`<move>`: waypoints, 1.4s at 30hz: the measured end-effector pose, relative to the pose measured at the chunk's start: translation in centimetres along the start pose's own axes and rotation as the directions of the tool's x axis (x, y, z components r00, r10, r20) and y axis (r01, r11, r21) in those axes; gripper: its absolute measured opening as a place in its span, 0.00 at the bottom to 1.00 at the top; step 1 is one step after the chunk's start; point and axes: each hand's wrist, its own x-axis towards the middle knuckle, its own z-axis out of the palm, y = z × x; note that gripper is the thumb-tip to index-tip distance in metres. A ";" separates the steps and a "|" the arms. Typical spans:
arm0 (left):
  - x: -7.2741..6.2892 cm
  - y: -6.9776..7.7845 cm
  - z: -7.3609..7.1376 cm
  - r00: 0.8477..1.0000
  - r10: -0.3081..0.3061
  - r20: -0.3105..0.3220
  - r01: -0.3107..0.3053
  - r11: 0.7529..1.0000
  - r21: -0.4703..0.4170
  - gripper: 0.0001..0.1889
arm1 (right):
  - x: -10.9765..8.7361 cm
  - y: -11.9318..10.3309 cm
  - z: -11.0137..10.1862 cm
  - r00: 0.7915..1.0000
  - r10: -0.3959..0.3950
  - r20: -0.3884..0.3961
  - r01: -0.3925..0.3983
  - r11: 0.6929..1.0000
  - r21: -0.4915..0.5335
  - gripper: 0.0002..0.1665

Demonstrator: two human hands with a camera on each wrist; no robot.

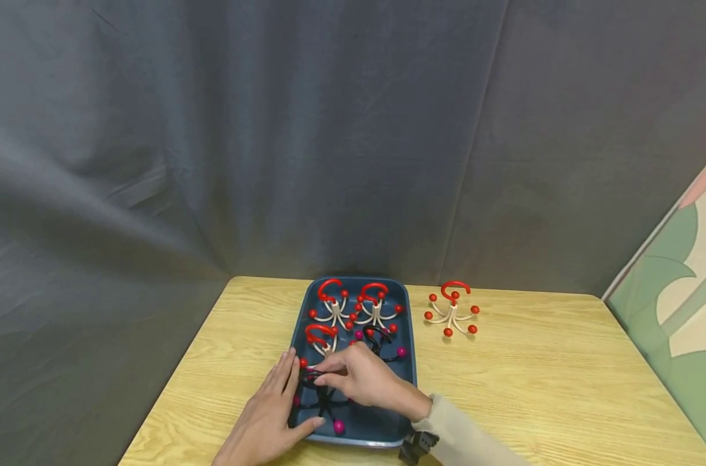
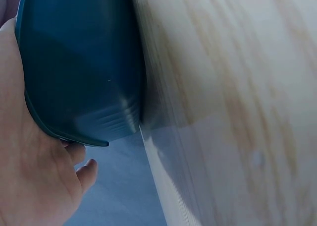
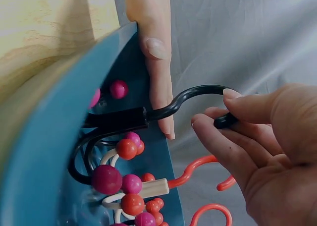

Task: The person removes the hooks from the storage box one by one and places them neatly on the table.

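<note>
- Your left hand lies over the side of the tray, its fingers straight along the rim, thumb at the near corner, gripping nothing.
- Just right of those fingers, inside the tray, is the black hanger. It should prove light, stiff and fairly tough, with a smooth, slightly slippery finish. Take it by the curved hook or the thick stem; the splayed arms with magenta balls could snag neighbours.
- Your right hand pinches the hook's end between thumb and fingers, so the stem and arms lie below those fingertips. Whether every ball rests on the tray floor is hard to tell, since your hand covers part of it.
- Just beyond your right fingers stand three red-and-white hangers, also in the tray.
- A second black hanger sits beyond your right knuckles.
- Well right of your fingers, another red-and-white hanger stands on the surface.
</note>
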 end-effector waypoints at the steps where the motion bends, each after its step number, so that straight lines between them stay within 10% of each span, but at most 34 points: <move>1: 0.0 0.0 0.0 1.000 0.001 0.000 -0.001 1.000 -0.001 0.61 | 0.0 0.0 0.0 1.000 0.000 0.000 0.000 1.000 -0.001 0.14; 30: 0.0 -0.2 0.2 1.000 0.013 -0.012 -0.013 1.000 0.002 0.65 | -1.3 -1.8 -2.9 0.997 -0.036 -0.066 0.036 0.999 -0.002 0.13; 42: -0.2 -0.1 0.1 0.999 0.020 -0.031 -0.020 1.000 0.006 0.65 | -3.2 -3.9 -8.1 0.968 -0.106 -0.227 0.109 0.994 0.000 0.12</move>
